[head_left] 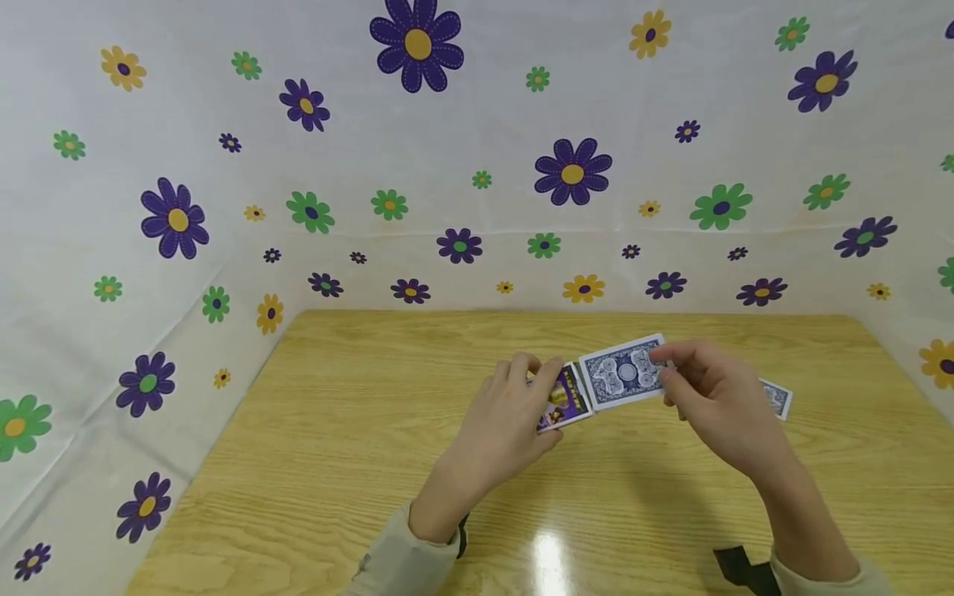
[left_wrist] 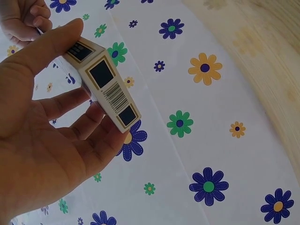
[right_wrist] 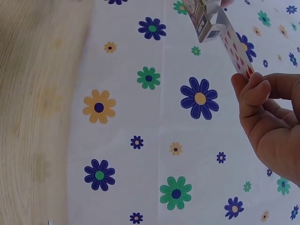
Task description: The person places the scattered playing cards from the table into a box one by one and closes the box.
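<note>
My left hand (head_left: 495,426) grips a purple-printed playing card box (head_left: 564,399) between thumb and fingers. In the left wrist view, one narrow end of the card box (left_wrist: 110,86) faces the camera, with a barcode and dark squares on white. At the box's other end, my right hand (head_left: 723,406) pinches the edge of a playing card (head_left: 626,372) with a blue-and-white back. Red pips show on the underside of this playing card (right_wrist: 235,51) in the right wrist view, and its near end meets the box's open flap end (right_wrist: 213,28).
Another blue-backed playing card (head_left: 778,400) lies on the wooden table (head_left: 358,414), partly hidden behind the right hand. A white cloth (head_left: 477,124) printed with purple, green and yellow flowers stands around the table's back and sides. Dark straps (head_left: 738,567) show by the sleeves.
</note>
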A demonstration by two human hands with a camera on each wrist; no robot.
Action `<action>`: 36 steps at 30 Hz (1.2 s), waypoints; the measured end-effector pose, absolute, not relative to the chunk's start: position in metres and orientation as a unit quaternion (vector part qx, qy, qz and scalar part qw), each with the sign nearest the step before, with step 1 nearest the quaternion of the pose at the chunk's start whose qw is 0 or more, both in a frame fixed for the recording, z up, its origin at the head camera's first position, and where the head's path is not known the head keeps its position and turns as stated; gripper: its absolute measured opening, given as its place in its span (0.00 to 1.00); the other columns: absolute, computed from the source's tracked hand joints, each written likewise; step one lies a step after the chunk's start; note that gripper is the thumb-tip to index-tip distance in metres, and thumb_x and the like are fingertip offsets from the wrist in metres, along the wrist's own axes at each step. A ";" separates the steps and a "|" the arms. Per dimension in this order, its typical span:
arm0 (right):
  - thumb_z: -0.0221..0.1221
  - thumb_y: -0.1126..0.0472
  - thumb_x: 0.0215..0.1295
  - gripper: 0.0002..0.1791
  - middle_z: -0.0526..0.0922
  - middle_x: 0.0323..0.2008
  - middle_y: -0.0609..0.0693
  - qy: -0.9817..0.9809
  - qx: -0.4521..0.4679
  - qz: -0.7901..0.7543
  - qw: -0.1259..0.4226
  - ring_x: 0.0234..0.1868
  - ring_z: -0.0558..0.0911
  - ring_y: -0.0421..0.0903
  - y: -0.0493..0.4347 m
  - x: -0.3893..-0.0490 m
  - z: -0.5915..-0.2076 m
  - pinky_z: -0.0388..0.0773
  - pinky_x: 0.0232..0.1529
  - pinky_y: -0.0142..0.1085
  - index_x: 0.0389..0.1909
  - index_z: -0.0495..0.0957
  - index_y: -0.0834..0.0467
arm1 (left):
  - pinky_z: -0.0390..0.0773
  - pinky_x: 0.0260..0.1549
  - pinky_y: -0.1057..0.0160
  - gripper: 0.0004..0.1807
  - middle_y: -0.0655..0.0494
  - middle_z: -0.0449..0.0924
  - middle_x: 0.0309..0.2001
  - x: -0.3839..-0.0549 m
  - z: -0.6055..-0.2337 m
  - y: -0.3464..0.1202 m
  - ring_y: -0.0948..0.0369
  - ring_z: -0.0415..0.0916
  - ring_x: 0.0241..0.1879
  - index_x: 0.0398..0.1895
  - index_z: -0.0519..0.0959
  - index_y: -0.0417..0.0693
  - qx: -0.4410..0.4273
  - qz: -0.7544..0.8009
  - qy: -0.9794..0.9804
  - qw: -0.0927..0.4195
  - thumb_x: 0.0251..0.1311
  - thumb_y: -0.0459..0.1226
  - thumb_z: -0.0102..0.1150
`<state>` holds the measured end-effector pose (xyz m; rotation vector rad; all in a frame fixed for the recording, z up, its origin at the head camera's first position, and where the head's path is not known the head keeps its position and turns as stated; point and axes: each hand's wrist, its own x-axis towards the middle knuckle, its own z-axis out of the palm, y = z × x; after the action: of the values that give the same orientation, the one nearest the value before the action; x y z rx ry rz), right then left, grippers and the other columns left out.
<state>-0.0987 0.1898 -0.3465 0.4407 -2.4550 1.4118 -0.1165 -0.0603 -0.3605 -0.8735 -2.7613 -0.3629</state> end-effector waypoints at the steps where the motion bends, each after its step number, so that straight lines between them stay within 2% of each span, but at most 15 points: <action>1: 0.54 0.72 0.70 0.11 0.78 0.28 0.53 -0.851 0.151 0.486 0.134 0.23 0.74 0.43 0.189 -0.098 -0.346 0.72 0.20 0.30 0.49 0.79 0.64 | 0.78 0.42 0.60 0.44 0.47 0.71 0.55 -0.116 -0.361 -0.060 0.54 0.72 0.47 0.70 0.65 0.50 -0.298 -0.123 -0.940 0.112 0.50 0.45 0.76; 10: 0.56 0.71 0.69 0.12 0.78 0.28 0.53 -0.856 0.127 0.483 0.137 0.23 0.75 0.42 0.183 -0.094 -0.343 0.72 0.21 0.29 0.52 0.78 0.65 | 0.78 0.42 0.58 0.44 0.47 0.71 0.55 -0.116 -0.362 -0.059 0.53 0.72 0.48 0.70 0.65 0.50 -0.303 -0.119 -0.938 0.118 0.50 0.45 0.76; 16: 0.56 0.71 0.69 0.12 0.78 0.27 0.54 -0.860 0.132 0.481 0.106 0.23 0.75 0.43 0.181 -0.092 -0.342 0.73 0.21 0.31 0.52 0.78 0.64 | 0.78 0.43 0.58 0.43 0.47 0.71 0.55 -0.115 -0.364 -0.059 0.53 0.72 0.48 0.69 0.65 0.51 -0.303 -0.124 -0.937 0.118 0.50 0.43 0.77; 23: 0.56 0.70 0.69 0.12 0.77 0.26 0.53 -0.867 0.125 0.472 0.095 0.23 0.75 0.43 0.180 -0.089 -0.341 0.73 0.21 0.31 0.52 0.78 0.64 | 0.77 0.43 0.58 0.44 0.46 0.70 0.55 -0.116 -0.365 -0.059 0.53 0.72 0.48 0.69 0.65 0.51 -0.304 -0.123 -0.937 0.123 0.49 0.43 0.77; 36: 0.58 0.72 0.67 0.13 0.79 0.28 0.55 -0.856 0.133 0.493 0.083 0.23 0.78 0.44 0.174 -0.091 -0.343 0.79 0.25 0.33 0.52 0.76 0.64 | 0.76 0.42 0.59 0.43 0.47 0.71 0.54 -0.117 -0.364 -0.059 0.54 0.71 0.46 0.69 0.66 0.51 -0.307 -0.131 -0.933 0.131 0.49 0.42 0.77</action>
<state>-0.0909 0.1745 -0.3428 0.3983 -2.5565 1.4713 -0.1174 -0.0586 -0.3642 -0.8918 -2.7101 -0.3817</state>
